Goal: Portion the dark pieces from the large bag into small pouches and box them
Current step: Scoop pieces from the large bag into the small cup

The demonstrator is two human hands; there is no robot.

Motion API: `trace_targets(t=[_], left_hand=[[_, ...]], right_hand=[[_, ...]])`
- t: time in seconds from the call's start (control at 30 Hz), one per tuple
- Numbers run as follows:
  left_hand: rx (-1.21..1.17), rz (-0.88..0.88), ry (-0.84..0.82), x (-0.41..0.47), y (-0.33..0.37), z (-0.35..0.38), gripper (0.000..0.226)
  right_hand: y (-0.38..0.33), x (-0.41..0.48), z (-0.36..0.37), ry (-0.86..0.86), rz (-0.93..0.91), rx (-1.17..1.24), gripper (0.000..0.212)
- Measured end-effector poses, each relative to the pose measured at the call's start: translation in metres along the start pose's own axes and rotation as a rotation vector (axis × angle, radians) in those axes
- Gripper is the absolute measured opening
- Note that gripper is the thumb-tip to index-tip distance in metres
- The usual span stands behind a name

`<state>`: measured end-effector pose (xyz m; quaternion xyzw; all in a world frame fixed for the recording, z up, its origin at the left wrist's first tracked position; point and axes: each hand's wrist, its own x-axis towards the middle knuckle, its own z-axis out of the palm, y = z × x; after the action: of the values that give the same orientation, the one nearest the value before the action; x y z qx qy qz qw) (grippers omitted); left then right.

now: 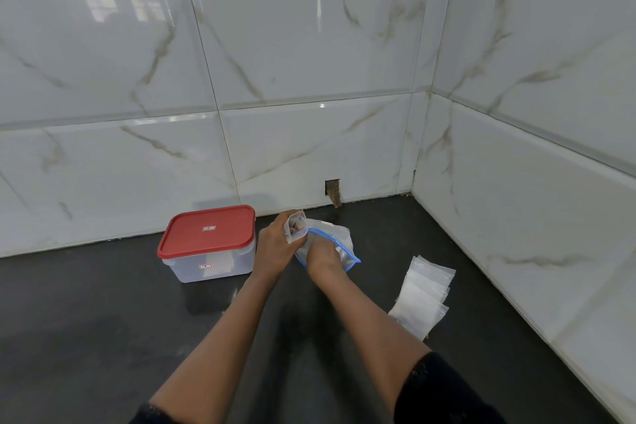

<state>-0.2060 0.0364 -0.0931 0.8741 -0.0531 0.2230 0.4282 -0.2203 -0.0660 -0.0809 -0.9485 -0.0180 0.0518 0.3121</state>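
Note:
On the dark counter lies a large clear bag [344, 241] with a blue zip rim. My right hand [321, 255] reaches into its mouth, so its fingers are hidden inside. My left hand [275, 244] grips a small clear pouch [296, 226] upright just left of the bag's opening; something dark shows inside it. A clear plastic box [210, 265] with a red lid [208, 231] stands closed to the left of my left hand.
A fanned stack of several empty small pouches [421, 296] lies on the dark counter [103, 337] to the right. Marble-tiled walls meet in a corner at the back right. A small dark notch [332, 191] is cut in the back wall's base.

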Motion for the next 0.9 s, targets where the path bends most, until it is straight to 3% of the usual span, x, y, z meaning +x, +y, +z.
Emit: trace_targets(t=[0.27, 0.43, 0.73, 0.9], left_hand=[[0.157, 0.103, -0.020, 0.000, -0.007, -0.006, 0.043], [0.160, 0.083, 0.011, 0.000, -0.008, -0.011, 0.040], [0.166, 0.083, 0.047, 0.007, -0.003, -0.017, 0.041], [0.136, 0.037, 0.022, 0.010, 0.000, -0.010, 0.044]], right_hand=[[-0.012, 0.011, -0.003, 0.039, 0.167, 0.278, 0.030], [-0.020, 0.014, -0.003, -0.121, 0.261, 0.362, 0.036], [-0.013, 0.018, -0.010, 0.071, 0.351, 0.499, 0.035], [-0.005, 0.013, -0.007, 0.049, 0.426, 0.574, 0.038]])
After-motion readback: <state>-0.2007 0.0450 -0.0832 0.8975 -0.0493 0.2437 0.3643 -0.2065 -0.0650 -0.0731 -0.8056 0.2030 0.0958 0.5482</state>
